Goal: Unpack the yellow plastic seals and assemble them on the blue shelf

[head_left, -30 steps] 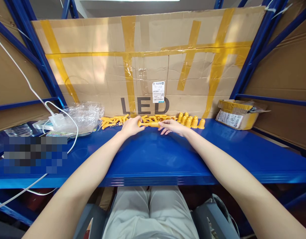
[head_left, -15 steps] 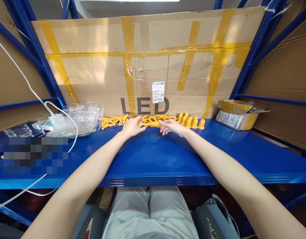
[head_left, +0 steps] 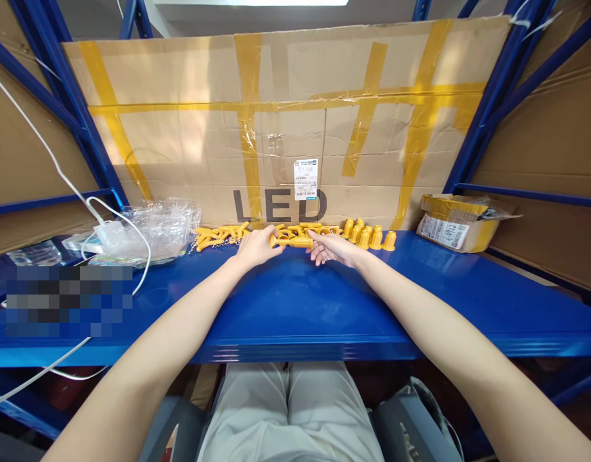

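Note:
Between my two hands lies a yellow plastic piece [head_left: 298,242], held level just above the blue shelf. My left hand [head_left: 256,246] is closed around its narrow left end. At the thicker right end, my right hand [head_left: 332,248] pinches with thumb and forefinger, the other fingers curled below. Whether it is one part or two joined parts I cannot tell. Behind and left of my left hand lies a pile of yellow plastic parts with small chains [head_left: 218,233]. Several yellow bell-shaped caps [head_left: 375,238] stand upright right of my right hand.
A blue metal shelf [head_left: 295,301] carries everything. Behind stands a large taped cardboard sheet [head_left: 203,147]. On the left are clear plastic wrap [head_left: 165,224], a white plug [head_left: 113,234] with cable, and a blurred-out patch. A small opened carton [head_left: 456,224] sits at right.
The yellow piece between my hands shows more of its length and a narrow neck beside my left fingers. Both hands have barely shifted.

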Available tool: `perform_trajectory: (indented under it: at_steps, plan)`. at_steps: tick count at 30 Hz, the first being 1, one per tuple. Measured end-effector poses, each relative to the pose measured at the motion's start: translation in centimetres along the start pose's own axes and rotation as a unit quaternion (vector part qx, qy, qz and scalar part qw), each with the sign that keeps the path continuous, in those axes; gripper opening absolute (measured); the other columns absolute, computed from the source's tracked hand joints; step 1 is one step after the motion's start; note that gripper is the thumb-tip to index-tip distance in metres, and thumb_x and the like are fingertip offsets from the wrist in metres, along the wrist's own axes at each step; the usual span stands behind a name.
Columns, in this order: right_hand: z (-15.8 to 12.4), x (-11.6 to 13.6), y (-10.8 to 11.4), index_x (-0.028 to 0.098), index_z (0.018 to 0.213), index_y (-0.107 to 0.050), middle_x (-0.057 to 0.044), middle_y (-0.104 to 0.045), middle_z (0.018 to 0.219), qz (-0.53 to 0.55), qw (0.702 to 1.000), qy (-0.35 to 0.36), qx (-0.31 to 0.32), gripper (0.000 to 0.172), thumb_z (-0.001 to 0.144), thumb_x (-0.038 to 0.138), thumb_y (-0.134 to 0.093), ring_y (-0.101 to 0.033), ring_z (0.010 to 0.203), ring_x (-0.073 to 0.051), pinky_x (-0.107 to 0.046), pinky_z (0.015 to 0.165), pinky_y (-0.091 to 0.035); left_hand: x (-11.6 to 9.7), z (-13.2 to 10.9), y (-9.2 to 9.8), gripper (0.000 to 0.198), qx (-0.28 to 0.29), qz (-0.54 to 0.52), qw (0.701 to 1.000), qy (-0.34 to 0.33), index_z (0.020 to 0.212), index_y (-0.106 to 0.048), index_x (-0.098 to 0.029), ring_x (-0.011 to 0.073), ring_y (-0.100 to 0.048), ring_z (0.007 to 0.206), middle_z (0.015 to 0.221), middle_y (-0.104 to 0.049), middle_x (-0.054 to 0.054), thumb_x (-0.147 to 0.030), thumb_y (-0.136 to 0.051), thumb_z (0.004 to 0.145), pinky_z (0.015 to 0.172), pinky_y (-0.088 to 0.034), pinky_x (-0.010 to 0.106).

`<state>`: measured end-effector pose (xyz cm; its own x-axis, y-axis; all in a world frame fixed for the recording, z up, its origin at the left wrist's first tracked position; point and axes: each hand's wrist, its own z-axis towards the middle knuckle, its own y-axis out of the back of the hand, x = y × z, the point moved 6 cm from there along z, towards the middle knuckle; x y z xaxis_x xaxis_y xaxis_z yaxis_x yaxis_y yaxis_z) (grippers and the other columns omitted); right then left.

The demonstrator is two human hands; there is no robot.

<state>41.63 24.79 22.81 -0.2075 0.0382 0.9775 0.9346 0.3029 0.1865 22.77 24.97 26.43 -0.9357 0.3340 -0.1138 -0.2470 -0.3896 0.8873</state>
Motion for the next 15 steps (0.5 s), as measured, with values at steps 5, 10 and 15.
perform_trajectory:
  at_steps: [5,10,15]
  plan:
    - [-0.13,-0.29,-0.1,0.014,0.076,-0.061,-0.009,-0.068,0.061,-0.01,0.999,-0.039,0.01,0.058,0.091,0.065,-0.039,-0.06,0.044,-0.013,-0.02,0.04,-0.045,0.14,0.19,-0.21,0.039,-0.004,-0.013,1.0,-0.002,0.104,-0.058,-0.027,0.0274,-0.065,0.089,0.089,-0.07,0.005,-0.055,-0.06,0.076,0.07,-0.045,0.031]
    - [-0.2,0.09,-0.31,0.014,0.086,-0.061,-0.01,-0.074,0.083,0.03,0.998,-0.01,0.047,0.045,0.094,0.055,-0.045,-0.069,0.06,-0.014,-0.021,0.053,-0.053,0.27,0.34,-0.31,0.04,-0.008,-0.012,1.0,-0.004,0.103,-0.058,-0.026,0.0284,-0.065,0.089,0.088,-0.07,0.005,-0.056,-0.058,0.076,0.068,-0.044,0.031]
    - [-0.04,0.22,-0.24,0.013,0.093,-0.061,-0.009,-0.073,0.085,0.049,0.998,0.011,0.043,0.025,0.096,0.037,-0.052,-0.069,0.063,-0.014,-0.021,0.055,-0.054,0.33,0.33,-0.38,0.04,-0.005,-0.013,1.0,-0.006,0.105,-0.058,-0.026,0.0284,-0.065,0.088,0.087,-0.07,0.005,-0.054,-0.059,0.076,0.069,-0.045,0.032]
